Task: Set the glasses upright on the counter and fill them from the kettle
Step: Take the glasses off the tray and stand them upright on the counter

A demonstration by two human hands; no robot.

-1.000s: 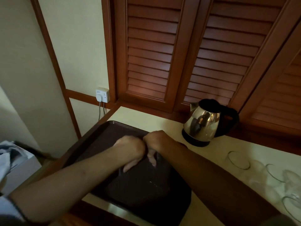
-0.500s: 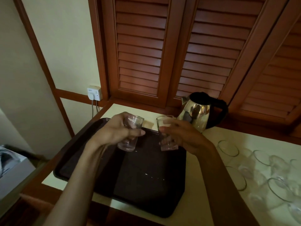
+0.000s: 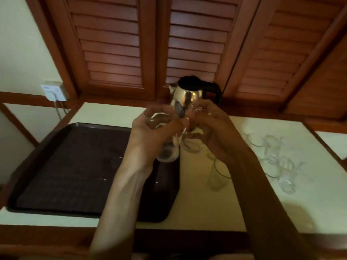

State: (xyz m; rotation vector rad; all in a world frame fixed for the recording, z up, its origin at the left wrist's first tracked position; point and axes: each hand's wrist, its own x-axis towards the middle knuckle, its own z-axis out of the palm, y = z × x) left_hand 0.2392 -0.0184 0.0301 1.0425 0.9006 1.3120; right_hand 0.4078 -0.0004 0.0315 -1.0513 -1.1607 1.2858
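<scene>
My left hand (image 3: 150,136) grips a clear glass (image 3: 167,154) held in the air above the right edge of the dark tray (image 3: 75,166). My right hand (image 3: 216,132) grips a second clear glass (image 3: 193,145) right beside it, over the pale counter (image 3: 206,203). The two glasses are close together, both tilted, and blurred by motion. Behind the hands stands the steel kettle (image 3: 187,94) with a black lid and handle, partly hidden by my fingers. Several more clear glasses (image 3: 281,166) lie on their sides on the counter to the right.
Wooden louvred shutters (image 3: 187,44) rise behind the counter. A wall socket (image 3: 54,91) with a cord sits at the left, above the tray's far corner. A dark wooden edge (image 3: 169,239) borders the counter's front.
Both hands lifted a glass each off the tray, then carried them rightward to the tray's right edge, in front of the kettle. The camera view has shifted right and down.
</scene>
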